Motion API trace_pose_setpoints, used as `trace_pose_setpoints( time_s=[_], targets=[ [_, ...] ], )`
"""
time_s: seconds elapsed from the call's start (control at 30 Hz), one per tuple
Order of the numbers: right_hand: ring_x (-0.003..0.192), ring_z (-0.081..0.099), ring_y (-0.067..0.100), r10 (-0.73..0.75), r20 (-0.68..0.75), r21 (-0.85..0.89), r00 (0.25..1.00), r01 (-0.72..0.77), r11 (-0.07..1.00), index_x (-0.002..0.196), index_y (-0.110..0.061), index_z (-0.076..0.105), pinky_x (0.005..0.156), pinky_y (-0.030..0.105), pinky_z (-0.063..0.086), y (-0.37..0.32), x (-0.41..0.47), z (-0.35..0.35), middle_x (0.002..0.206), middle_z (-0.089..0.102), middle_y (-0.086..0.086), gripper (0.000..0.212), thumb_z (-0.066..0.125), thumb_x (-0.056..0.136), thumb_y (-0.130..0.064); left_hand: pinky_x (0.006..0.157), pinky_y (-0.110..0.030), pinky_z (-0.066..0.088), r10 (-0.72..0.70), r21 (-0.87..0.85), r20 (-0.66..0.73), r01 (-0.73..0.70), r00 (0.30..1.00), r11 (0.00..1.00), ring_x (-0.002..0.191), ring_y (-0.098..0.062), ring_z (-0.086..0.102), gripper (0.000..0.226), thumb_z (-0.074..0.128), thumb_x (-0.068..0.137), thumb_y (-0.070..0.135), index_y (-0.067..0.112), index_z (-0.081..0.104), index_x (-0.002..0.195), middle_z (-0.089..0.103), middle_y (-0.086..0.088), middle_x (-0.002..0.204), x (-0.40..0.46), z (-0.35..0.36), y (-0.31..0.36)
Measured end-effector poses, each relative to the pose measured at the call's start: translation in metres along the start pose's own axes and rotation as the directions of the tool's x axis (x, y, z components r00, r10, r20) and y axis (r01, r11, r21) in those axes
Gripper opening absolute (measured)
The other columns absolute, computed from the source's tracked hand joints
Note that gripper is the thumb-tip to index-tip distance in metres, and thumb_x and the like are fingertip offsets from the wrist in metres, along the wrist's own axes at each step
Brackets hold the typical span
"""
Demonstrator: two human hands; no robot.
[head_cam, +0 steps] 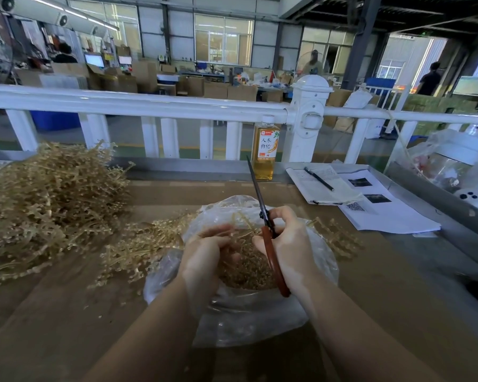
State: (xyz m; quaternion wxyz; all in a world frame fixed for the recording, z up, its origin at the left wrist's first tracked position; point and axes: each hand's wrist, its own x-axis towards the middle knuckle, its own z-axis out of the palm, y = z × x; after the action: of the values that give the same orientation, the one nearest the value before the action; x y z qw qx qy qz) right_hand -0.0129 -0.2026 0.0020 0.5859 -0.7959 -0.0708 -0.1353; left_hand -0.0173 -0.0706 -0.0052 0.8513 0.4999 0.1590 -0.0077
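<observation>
My right hand (290, 244) grips red-handled scissors (271, 244), their closed dark blades pointing up and away. My left hand (204, 252) pinches a tan plastic sprig (243, 220) just left of the scissors. Both hands hover over an open clear plastic bag (232, 312) holding a heap of small tan cut pieces (249, 268). More tan sprigs (138, 244) lie on the brown table left of the bag, and a few sprigs (334, 235) lie to its right.
A big pile of tan sprigs (47, 205) fills the table's left side. A bottle of amber drink (264, 150) stands at the back by a white railing (149, 103). Papers with a pen (319, 179) lie at right, beside plastic-wrapped items (453, 161).
</observation>
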Motion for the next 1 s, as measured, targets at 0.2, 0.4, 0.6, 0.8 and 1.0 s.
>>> trace_pose_setpoints(
  time_s=[0.2,0.4,0.6,0.8,1.0],
  targets=[
    [0.045,0.056,0.004,0.005,0.002,0.015,1.0,-0.005,1.0,0.087,-0.03,0.053,0.042,0.019,0.041,0.002,-0.001,0.0,0.061,0.064,-0.001,0.036,0.067,0.082,0.003,0.043,-0.022,0.044,-0.007,-0.065,0.006,0.008,1.0,0.998,0.06,-0.013,0.064,0.058,0.077,0.069,0.01,0.022,0.049,0.119,0.068,-0.006,0.088,-0.003,-0.006,0.003],
    [0.043,0.056,0.004,0.019,-0.03,0.042,0.999,-0.018,0.999,0.087,-0.029,0.053,0.04,0.018,0.04,0.0,-0.002,-0.002,0.062,0.065,0.0,0.034,0.068,0.082,0.002,0.044,-0.023,0.051,0.086,0.04,0.018,-0.087,0.996,0.995,0.049,-0.017,0.063,0.021,0.074,0.073,-0.004,0.009,0.061,0.083,0.066,-0.014,0.076,-0.011,-0.006,0.012],
    [0.04,0.052,0.002,0.014,-0.059,0.019,0.998,-0.013,1.0,0.085,-0.029,0.052,0.038,0.017,0.037,-0.001,-0.001,0.004,0.051,0.06,-0.005,0.034,0.067,0.082,0.001,0.055,-0.027,0.049,-0.083,0.006,0.059,0.083,0.995,0.997,0.062,-0.018,0.064,0.023,0.07,0.073,-0.004,0.004,0.061,0.092,0.069,-0.008,0.075,-0.003,-0.002,0.007],
    [0.045,0.056,-0.001,-0.018,-0.044,-0.013,0.999,0.018,1.0,0.087,-0.029,0.052,0.043,0.011,0.039,-0.001,-0.003,0.007,0.054,0.06,-0.008,0.035,0.069,0.08,0.0,0.046,-0.019,0.052,-0.142,-0.007,0.101,0.143,0.985,0.99,0.054,-0.011,0.066,0.016,0.067,0.081,-0.003,0.007,0.067,0.092,0.07,-0.004,0.067,0.0,0.0,-0.002],
    [0.07,0.063,0.009,-0.061,-0.003,-0.116,0.998,0.06,0.991,0.094,-0.029,0.052,0.063,0.018,0.048,-0.001,-0.005,0.012,0.071,0.061,-0.008,0.028,0.07,0.084,-0.01,0.044,-0.025,0.052,-0.136,-0.003,0.143,0.138,0.98,0.99,0.049,-0.019,0.066,0.004,0.066,0.082,0.001,0.005,0.067,0.081,0.069,-0.01,0.061,0.0,0.003,-0.004]
  ],
)
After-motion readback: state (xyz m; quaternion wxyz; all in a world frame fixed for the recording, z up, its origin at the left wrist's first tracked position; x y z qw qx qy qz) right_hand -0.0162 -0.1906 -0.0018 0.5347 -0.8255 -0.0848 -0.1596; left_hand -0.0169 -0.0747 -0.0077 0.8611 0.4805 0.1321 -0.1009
